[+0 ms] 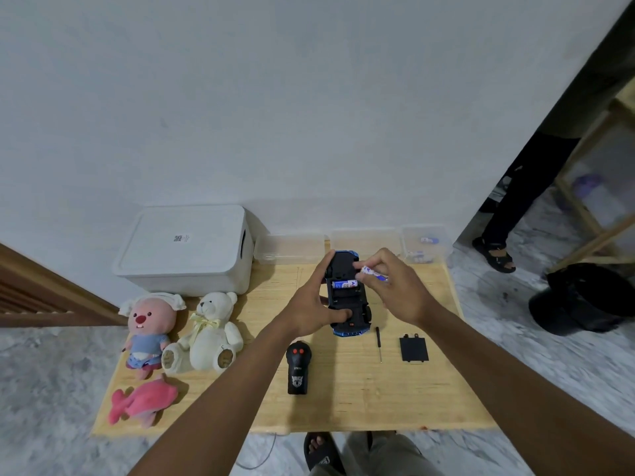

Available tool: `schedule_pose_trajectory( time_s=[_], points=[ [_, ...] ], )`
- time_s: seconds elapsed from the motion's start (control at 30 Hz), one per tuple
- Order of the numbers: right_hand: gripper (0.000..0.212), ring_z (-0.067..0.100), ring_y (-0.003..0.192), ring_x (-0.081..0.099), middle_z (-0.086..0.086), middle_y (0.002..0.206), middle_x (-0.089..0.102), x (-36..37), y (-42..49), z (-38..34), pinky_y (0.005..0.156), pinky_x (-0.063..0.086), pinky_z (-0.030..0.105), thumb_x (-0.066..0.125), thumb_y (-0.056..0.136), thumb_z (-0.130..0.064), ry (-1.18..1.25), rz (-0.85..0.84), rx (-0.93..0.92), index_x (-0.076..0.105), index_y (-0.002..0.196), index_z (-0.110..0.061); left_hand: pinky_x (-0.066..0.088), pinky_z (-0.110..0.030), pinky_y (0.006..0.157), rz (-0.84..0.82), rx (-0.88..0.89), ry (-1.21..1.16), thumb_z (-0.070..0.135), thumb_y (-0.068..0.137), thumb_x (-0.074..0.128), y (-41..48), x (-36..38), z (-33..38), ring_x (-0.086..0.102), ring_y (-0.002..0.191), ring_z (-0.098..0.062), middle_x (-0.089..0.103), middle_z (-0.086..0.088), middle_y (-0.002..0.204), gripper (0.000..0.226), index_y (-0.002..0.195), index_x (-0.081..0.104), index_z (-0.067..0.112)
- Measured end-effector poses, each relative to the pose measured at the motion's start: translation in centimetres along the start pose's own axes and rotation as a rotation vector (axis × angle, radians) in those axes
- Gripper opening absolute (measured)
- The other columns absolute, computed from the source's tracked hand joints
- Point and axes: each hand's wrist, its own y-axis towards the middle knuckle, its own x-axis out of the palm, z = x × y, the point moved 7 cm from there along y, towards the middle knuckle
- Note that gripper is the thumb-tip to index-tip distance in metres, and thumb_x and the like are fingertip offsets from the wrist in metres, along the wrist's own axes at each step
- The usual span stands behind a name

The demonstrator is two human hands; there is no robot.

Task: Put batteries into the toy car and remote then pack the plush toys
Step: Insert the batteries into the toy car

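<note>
Firmly, my left grip [314, 304] clamps the upturned toy car [346, 300] on the surface [343, 389] so it cannot roll; my right grip [395, 286] pinches a battery [374, 273] just above the car's compartment, beside the seated battery [345, 285].

On box lid [206, 255], a small sticker [181, 238] with a QR code; fine print beside it too small to read. On battery [345, 285] seated in car [347, 305], blue-and-white wrap with what looks like a capital "A"; rest of the wording blurred. On second battery [375, 273], pinched in right hand [398, 293], blue marks on white, illegible. On remote [298, 367], one short line of white print, too small to make out, above a white animal-head emblem.
</note>
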Motion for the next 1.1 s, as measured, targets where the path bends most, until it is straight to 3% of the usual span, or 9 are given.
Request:
schedule_pose_trajectory(
  time_s=[0.07, 0.2, 0.43, 0.63, 0.83, 0.97, 1.1],
  points=[
    [0.012, -0.01, 0.099, 0.061, -0.015, 0.111, 0.07, -0.4, 0.1, -0.4, 0.079, 0.044, 0.017, 0.077, 0.087, -0.028, -0.012, 0.012, -0.005, 0.069, 0.096, -0.027, 0.058, -0.026, 0.095, 0.003, 0.001, -0.004, 0.003, 0.082, 0.081, 0.0, -0.1, 0.2, 0.06, 0.117, 0.01, 0.049, 0.016, 0.149, 0.115, 0.161, 0.011, 0.047],
    [0.018, -0.002, 0.096, 0.064, -0.014, 0.098, 0.074, 0.1, -0.1, -1.1, 0.075, 0.042, 0.022, 0.085, 0.079, -0.027, -0.005, 0.016, -0.03, 0.079, 0.095, -0.032, 0.059, -0.037, 0.097, 0.011, -0.005, -0.006, 0.006, 0.08, 0.082, 0.0, -0.1, 0.5, 0.067, 0.114, -0.006, 0.053, 0.016, 0.145, 0.115, 0.159, 0.013, 0.053],
    [0.017, -0.001, 0.095, 0.07, -0.016, 0.092, 0.076, 1.3, -0.1, -1.7, 0.084, 0.052, 0.029, 0.08, 0.085, -0.023, 0.072, 0.044, -0.066, 0.071, 0.099, -0.027, 0.059, -0.034, 0.098, 0.021, 0.001, -0.019, 0.007, 0.078, 0.082, -0.1, 0.2, 1.2, 0.067, 0.117, -0.008, 0.051, 0.017, 0.148, 0.117, 0.158, 0.012, 0.055],
    [0.019, 0.003, 0.088, 0.065, -0.013, 0.088, 0.071, 1.6, -0.2, -1.6, 0.07, 0.044, 0.011, 0.085, 0.078, -0.021, -0.037, 0.093, -0.13, 0.076, 0.093, -0.03, 0.059, -0.04, 0.097, 0.02, -0.002, -0.039, 0.005, 0.076, 0.08, -0.2, 0.2, 1.4, 0.071, 0.109, -0.013, 0.057, 0.015, 0.142, 0.118, 0.157, 0.012, 0.057],
    [0.02, 0.001, 0.094, 0.064, -0.02, 0.099, 0.069, 2.1, -0.2, -1.0, 0.082, 0.055, 0.033, 0.077, 0.083, -0.036, -0.274, 0.04, -0.17, 0.073, 0.103, -0.039, 0.059, -0.047, 0.096, 0.025, 0.0, -0.045, 0.001, 0.074, 0.079, -0.4, 0.1, 1.5, 0.072, 0.107, -0.019, 0.059, 0.012, 0.138, 0.119, 0.156, 0.015, 0.058],
    [0.02, 0.001, 0.096, 0.06, -0.018, 0.1, 0.063, 2.1, -0.3, -0.8, 0.083, 0.053, 0.03, 0.076, 0.083, -0.048, -0.276, 0.055, -0.135, 0.075, 0.102, -0.042, 0.06, -0.049, 0.094, 0.041, 0.003, -0.041, 0.002, 0.073, 0.078, -0.4, -0.1, 1.8, 0.071, 0.106, -0.027, 0.061, 0.011, 0.135, 0.119, 0.156, 0.015, 0.06],
    [0.02, 0.001, 0.092, 0.058, -0.015, 0.098, 0.055, 2.0, -0.3, -0.5, 0.078, 0.051, 0.027, 0.076, 0.08, -0.053, -0.293, 0.099, -0.045, 0.075, 0.099, -0.047, 0.062, -0.042, 0.091, 0.05, 0.006, -0.037, 0.0, 0.074, 0.079, -0.5, -0.2, 2.0, 0.071, 0.104, -0.022, 0.06, 0.01, 0.136, 0.119, 0.156, 0.016, 0.058]
  ],
)
